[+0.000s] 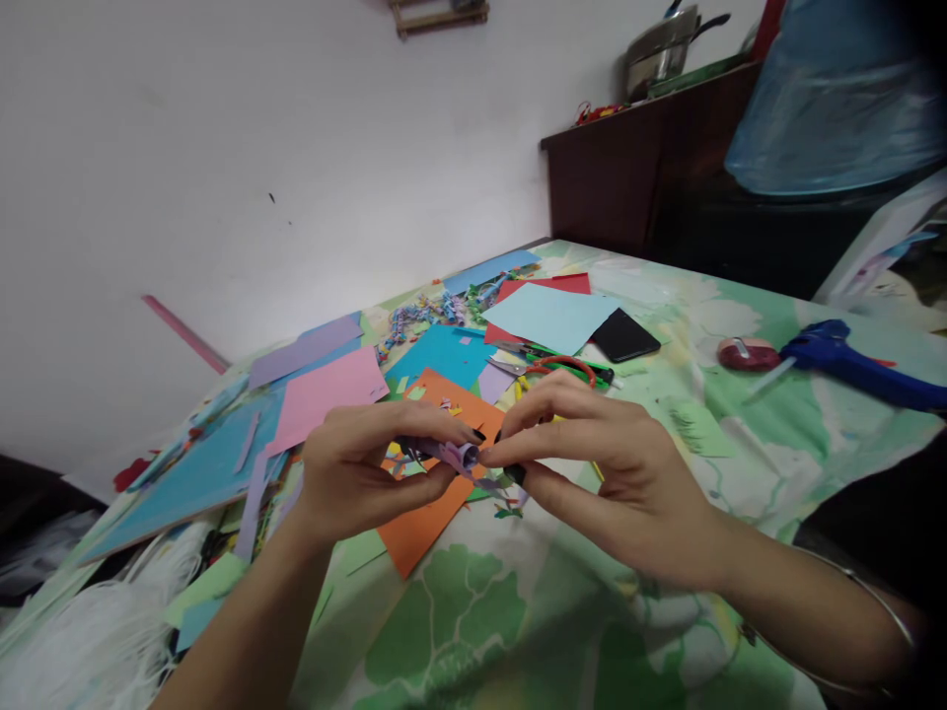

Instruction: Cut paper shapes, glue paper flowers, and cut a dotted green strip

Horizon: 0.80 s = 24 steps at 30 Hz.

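Between my two hands, above the table, is a small curled piece of purple paper [460, 455]. My left hand [370, 468] pinches it between thumb and fingers. The fingertips of my right hand [599, 463] are closed at its right end, where a thin strip trails down; the exact grip there is partly hidden by the fingers. Beneath them lies an orange paper sheet [421, 528] with small paper scraps on it. Just behind my right hand rest scissors with orange handles [566, 365].
A pink sheet [326, 394], a pale blue sheet [551, 314] and a black phone [625, 335] lie farther back. At right is a blue glue gun [833, 355]. White string [96, 641] is heaped at left. The patterned tablecloth [473, 631] covers the table beside the wall.
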{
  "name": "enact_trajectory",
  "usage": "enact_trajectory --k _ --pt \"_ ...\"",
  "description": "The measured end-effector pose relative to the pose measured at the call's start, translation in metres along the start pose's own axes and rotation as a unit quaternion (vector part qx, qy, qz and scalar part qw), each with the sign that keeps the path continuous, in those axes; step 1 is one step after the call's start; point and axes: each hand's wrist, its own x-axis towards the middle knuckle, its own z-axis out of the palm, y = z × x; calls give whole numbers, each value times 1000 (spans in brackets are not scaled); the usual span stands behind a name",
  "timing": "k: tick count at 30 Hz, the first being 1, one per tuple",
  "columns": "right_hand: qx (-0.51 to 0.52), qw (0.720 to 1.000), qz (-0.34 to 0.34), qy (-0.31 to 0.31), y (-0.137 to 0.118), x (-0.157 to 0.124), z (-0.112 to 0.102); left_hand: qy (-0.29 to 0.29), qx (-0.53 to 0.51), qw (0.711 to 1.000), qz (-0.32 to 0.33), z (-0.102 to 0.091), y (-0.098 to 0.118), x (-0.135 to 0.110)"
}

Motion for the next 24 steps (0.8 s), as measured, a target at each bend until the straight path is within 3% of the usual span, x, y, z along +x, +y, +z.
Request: enact_trajectory --k 7,15,24 --pt "68 994 77 37 2 -1 1 1 8 1000 -3 0 1 1" --pt "55 992 94 61 4 -3 0 6 0 1000 5 0 0 1" --pt "22 973 198 120 24 -5 0 13 -30 999 -2 -1 -1 0"
